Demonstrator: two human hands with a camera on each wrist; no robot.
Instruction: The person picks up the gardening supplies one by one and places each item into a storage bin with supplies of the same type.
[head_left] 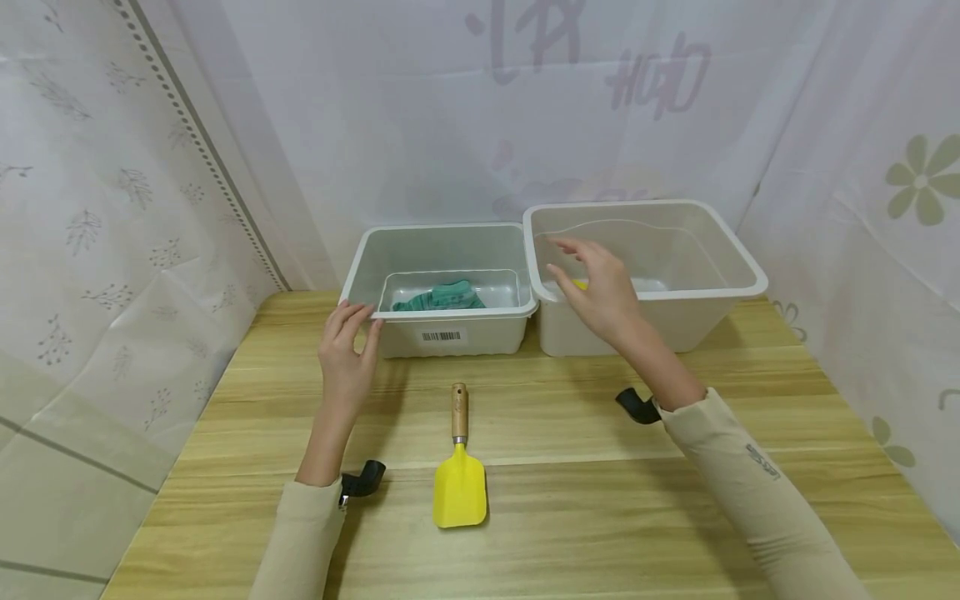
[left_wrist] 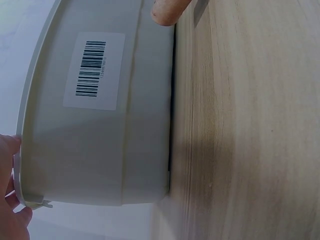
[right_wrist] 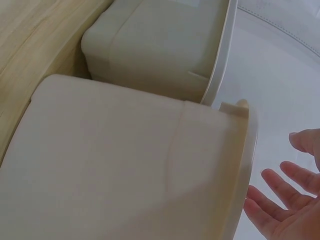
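My left hand (head_left: pixel 348 358) holds the front left corner of the smaller light-grey plastic bin (head_left: pixel 401 337); its fingertips and thumb straddle the rim in the left wrist view. Inside lies a crumpled green cloth item (head_left: pixel 450 296) with darker markings. Over the near left part of the larger off-white bin (head_left: pixel 660 321) hovers my right hand (head_left: pixel 603 292), fingers parted and holding nothing. A small yellow thing (head_left: pixel 581 284) shows inside that bin, mostly hidden by the hand. Between my forearms a yellow hand shovel (head_left: pixel 460 492) lies on the table, its wooden handle pointing toward the bins.
Both bins stand side by side at the back of the wooden table (head_left: pixel 540 533), their rims meeting. A barcode label (left_wrist: pixel 92 70) marks the smaller bin's front. Behind them hangs a pale printed curtain (head_left: pixel 420 125). Black wrist mounts (head_left: pixel 637 407) project from my sleeves.
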